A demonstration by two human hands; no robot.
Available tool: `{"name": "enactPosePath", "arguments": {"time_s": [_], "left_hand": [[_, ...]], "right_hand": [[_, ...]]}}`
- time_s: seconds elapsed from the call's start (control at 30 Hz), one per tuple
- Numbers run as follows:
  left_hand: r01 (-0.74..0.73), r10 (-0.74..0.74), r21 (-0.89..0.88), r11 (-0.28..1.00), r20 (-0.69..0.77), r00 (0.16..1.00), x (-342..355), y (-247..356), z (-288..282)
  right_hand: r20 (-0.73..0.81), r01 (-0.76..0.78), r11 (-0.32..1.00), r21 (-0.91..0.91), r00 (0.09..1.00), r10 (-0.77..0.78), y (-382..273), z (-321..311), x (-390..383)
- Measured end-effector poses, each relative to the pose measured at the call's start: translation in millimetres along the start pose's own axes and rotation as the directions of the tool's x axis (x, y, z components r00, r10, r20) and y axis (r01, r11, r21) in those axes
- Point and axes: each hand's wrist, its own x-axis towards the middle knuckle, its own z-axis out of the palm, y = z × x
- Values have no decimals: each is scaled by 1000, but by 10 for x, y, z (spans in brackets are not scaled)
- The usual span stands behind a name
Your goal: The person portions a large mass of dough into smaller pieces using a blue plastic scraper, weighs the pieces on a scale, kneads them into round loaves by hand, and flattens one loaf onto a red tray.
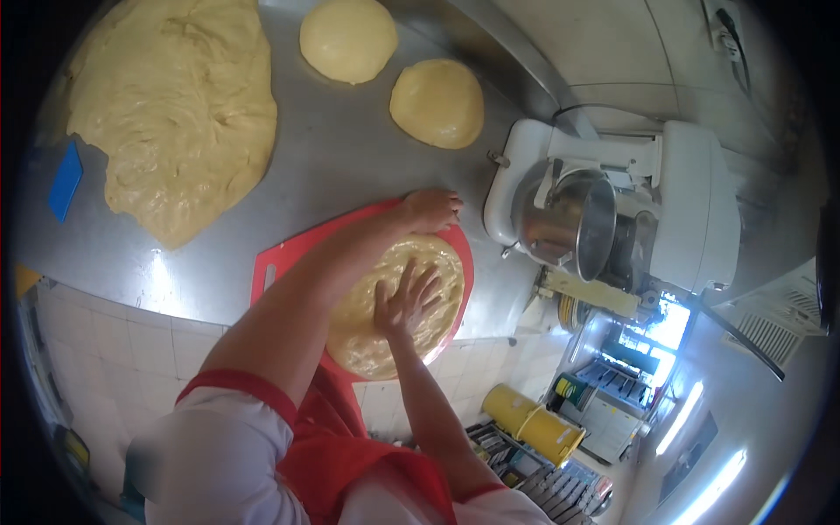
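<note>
A round, flattened piece of dough (363, 328) with a dimpled, shiny surface lies on a red cutting board (293, 248). My right hand (407, 302) rests flat on this dough, fingers spread and pressed into its top. At the board's far edge, my left hand (430, 211) has its fingers bent over the rim, holding the board; its thumb is hard to make out. My left forearm crosses above the dough and hides part of it. A thin bright edge runs along the dough's lower right side; I cannot tell whether it is a pan.
A large dough mass (175, 114) covers the steel table's (324, 140) left, beside a blue scraper (65, 181). Two dough balls, one at the back (348, 39) and another nearer (437, 103), sit beyond the board. A white stand mixer (691, 206) with a steel bowl (584, 223) stands right.
</note>
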Motion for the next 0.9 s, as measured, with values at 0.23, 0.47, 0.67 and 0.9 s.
{"name": "enactPosePath", "arguments": {"time_s": [0.23,0.47,0.67,0.9], "left_hand": [[669,-698,-230,706,-69,713,-791,801,-479],[845,-860,-201,496,-244,447,-1312,1702,-354],[952,-876,-91,292,-425,228,-1267,2250,-4],[958,-853,-36,285,-466,236,-931,1891,-31]], "right_hand": [[102,250,966,65,961,-255,452,-497,236],[373,321,942,92,866,-332,587,-682,599],[84,583,812,36,807,-584,832,-301,687],[-36,448,894,-11,893,-448,1808,346,-684]]}}
